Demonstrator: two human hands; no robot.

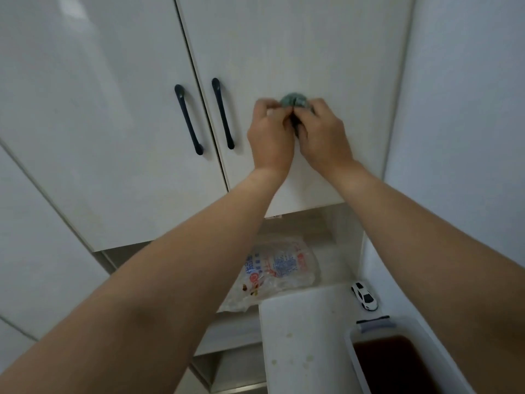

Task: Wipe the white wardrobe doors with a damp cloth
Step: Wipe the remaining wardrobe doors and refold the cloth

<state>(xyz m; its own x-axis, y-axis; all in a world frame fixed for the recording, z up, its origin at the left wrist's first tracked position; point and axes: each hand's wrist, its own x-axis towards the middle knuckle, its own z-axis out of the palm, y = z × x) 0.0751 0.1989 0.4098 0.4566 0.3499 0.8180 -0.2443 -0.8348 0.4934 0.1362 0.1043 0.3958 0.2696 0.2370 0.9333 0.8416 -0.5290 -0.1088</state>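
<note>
Left hand (270,135) and right hand (322,132) each grip the bunched green cloth (292,100), apparently against the right wardrobe door (298,46).

The doors (113,95) are glossy white, each with a dark navy-black handle (188,120). The bunched cloth (292,101) is grey-green. On the pale shelf (332,268) lies a clear bag (277,268) printed in blue and red, and near the white counter's (306,336) far edge stand a white toy car (364,296) with black windows and a white tub (352,345) of dark brown liquid.
</note>
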